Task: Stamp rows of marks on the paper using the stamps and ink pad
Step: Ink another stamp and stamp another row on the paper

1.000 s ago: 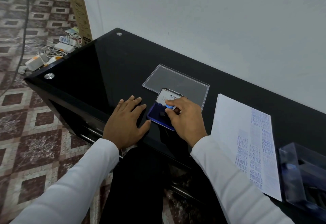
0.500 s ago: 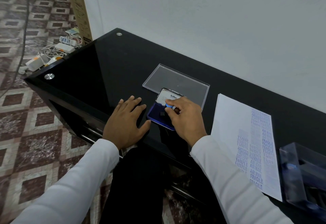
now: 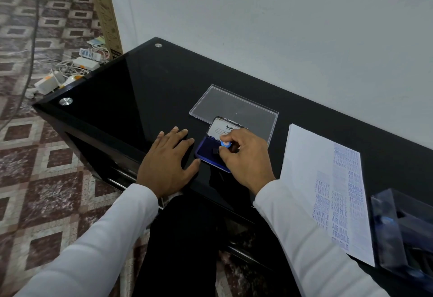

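Right hand [image 3: 246, 156] has tipped the gripped stamp [image 3: 226, 144] on the ink pad [image 3: 208, 150]; left hand [image 3: 168, 163] stays flat.

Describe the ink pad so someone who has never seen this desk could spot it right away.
Start at the black glass table against the white wall. Near its front edge, between the flat left hand and the white paper, sits the ink pad, a small open blue case. Unlike the clear plastic lid behind it, it has a raised white-labelled lid, and the right hand holds a blue-capped stamp over it.
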### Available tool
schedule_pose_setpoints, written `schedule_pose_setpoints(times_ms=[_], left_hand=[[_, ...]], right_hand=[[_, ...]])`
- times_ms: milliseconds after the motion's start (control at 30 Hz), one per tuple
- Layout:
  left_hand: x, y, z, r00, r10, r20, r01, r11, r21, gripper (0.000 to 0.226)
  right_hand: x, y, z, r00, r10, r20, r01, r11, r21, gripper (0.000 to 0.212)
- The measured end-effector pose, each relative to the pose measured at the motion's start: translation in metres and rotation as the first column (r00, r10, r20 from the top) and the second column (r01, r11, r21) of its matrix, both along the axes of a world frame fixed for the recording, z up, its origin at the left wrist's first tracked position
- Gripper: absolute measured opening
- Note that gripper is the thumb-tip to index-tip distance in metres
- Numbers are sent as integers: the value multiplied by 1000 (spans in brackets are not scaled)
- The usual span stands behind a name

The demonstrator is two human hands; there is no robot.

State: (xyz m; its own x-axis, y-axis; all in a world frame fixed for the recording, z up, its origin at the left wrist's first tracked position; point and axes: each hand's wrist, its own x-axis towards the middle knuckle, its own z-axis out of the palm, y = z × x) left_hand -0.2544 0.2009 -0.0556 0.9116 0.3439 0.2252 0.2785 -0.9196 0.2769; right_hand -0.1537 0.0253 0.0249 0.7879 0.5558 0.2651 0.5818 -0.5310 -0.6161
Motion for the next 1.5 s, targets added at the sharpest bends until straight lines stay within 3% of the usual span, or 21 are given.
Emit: schedule_pose_setpoints(times_ms=[500,933,1500], left_hand=[[-1,-1,3,1000,-8,-2,8,1000,-10,75],[1,1,0,1000,-3,-20,3,1000,-2,74],[-1,-1,4,1000,-5,-7,5,1000,-11,75]], right_hand=[[-1,0,-3,999,1,42,1,999,-40,30],[-2,-3,-3,1000,16,6,-16,1000,2,16],[0,0,-3,1000,0,26,0,1000,1,28]])
